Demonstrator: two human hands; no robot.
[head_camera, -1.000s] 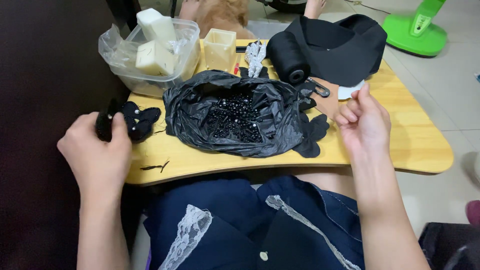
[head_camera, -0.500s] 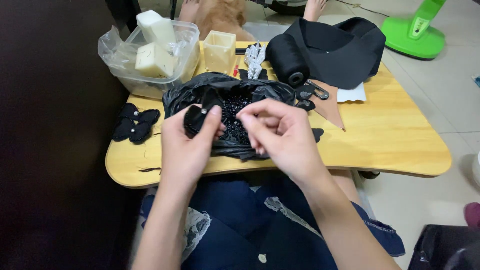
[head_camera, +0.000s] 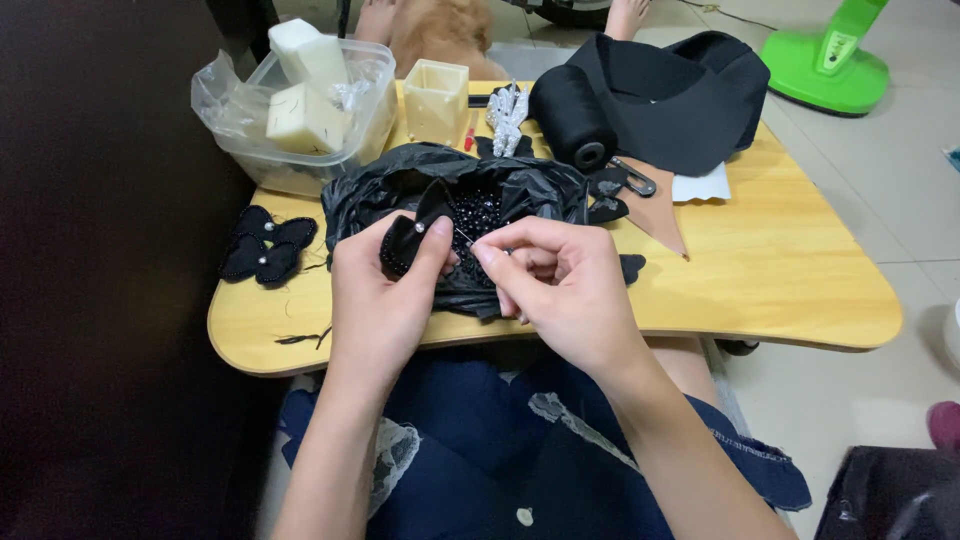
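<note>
Sewing step: left hand (head_camera: 385, 300) fingers pinch black fabric flower (head_camera: 410, 240); right hand (head_camera: 560, 290) fingers pinch needle (head_camera: 466, 238) at its pearl centre; next move needs steady aim.

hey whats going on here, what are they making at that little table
A person sits at a small wooden lap table doing beadwork. The left hand pinches a black fabric flower piece, and the right hand holds a thin needle to it. Just behind lies an open black bag of black beads. Finished black flowers lie at the table's left.
</note>
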